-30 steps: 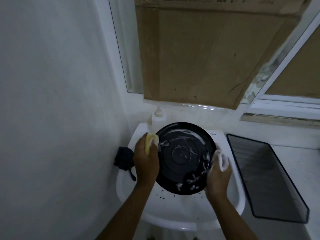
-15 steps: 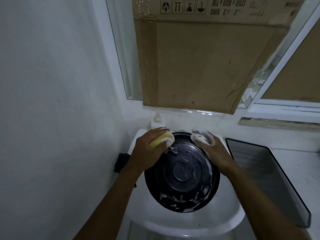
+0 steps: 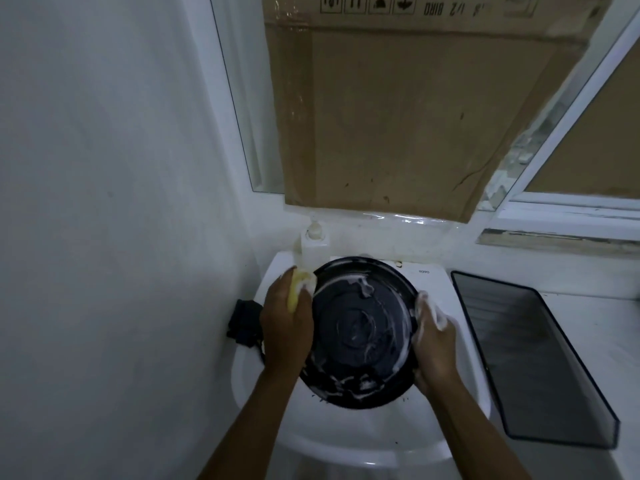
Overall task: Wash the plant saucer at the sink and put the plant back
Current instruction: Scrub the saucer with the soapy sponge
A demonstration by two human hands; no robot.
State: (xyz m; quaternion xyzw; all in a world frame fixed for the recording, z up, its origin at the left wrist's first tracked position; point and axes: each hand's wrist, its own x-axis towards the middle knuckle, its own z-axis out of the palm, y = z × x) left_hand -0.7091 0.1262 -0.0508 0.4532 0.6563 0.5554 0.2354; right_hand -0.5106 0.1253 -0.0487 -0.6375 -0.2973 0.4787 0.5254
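Note:
A round black plant saucer (image 3: 360, 332), streaked with white foam, is held tilted over the white sink (image 3: 349, 441). My left hand (image 3: 285, 323) grips a yellow sponge (image 3: 300, 284) against the saucer's upper left rim. My right hand (image 3: 433, 341), covered in suds, holds the saucer's right edge. The plant is not in view.
A white soap dispenser (image 3: 313, 242) stands at the sink's back left. A dark cloth (image 3: 244, 322) hangs at the sink's left side by the wall. A dark rectangular tray (image 3: 530, 358) lies on the counter to the right. Cardboard (image 3: 415, 116) covers the window above.
My right hand moved from the saucer's top rim down to its right edge. My left hand with the sponge slid from the top to the upper left rim.

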